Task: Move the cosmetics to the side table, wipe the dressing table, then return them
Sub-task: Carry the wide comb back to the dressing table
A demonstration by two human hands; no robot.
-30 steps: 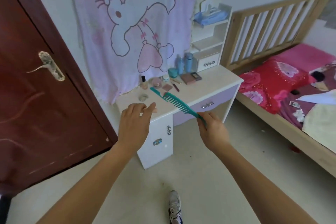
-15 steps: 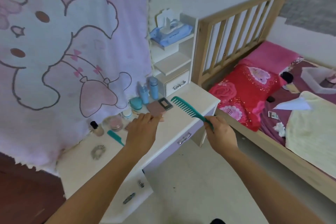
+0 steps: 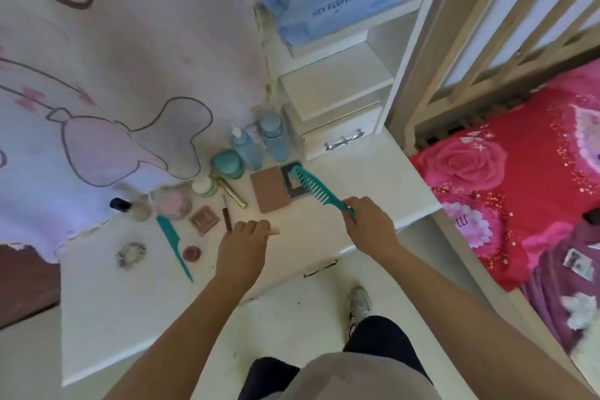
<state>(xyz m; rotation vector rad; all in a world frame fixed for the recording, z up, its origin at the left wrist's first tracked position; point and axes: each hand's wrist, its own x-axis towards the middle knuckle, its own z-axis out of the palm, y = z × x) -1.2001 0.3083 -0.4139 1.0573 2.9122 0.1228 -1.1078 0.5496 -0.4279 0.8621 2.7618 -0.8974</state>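
my right hand (image 3: 370, 224) is closed on the handle of the wide-tooth comb (image 3: 311, 187), its teeth hanging over the brown palette (image 3: 271, 190) and the small dark compact (image 3: 293, 182); my left hand (image 3: 242, 245) is loosely curled just above the bench (image 3: 357, 172), with something pale at the fingertips – i cannot tell what, or how firmly it is held. the risk i see: the comb could knock the two blue bottles (image 3: 259, 144) standing just behind, or my left hand could nudge the thin brush (image 3: 226, 213) off the front edge. counting outward – two combs, this one and the tail comb (image 3: 173, 242), two palettes, one square compact (image 3: 204, 220), one small round pot (image 3: 191, 253), one hair tie (image 3: 131, 255), three jars, one foundation bottle (image 3: 131, 206), one gold tube (image 3: 232, 193).
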